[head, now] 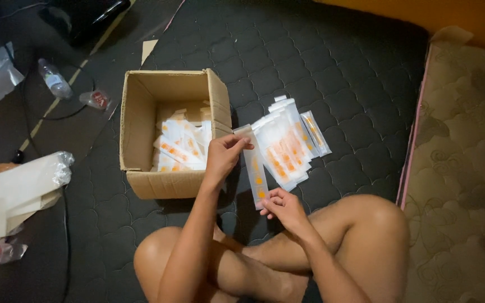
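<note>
Sitting cross-legged on the dark quilted mattress [332, 62], the person is working beside an open cardboard box [141, 112] holding sealed packets. To its right a fanned row of packets [287, 140] is lying on the mattress. Both hands are pinching one long clear packet [256, 168] with orange markings: left hand [224, 156] closed on its top end, right hand [284, 209] closed on its bottom.
</note>
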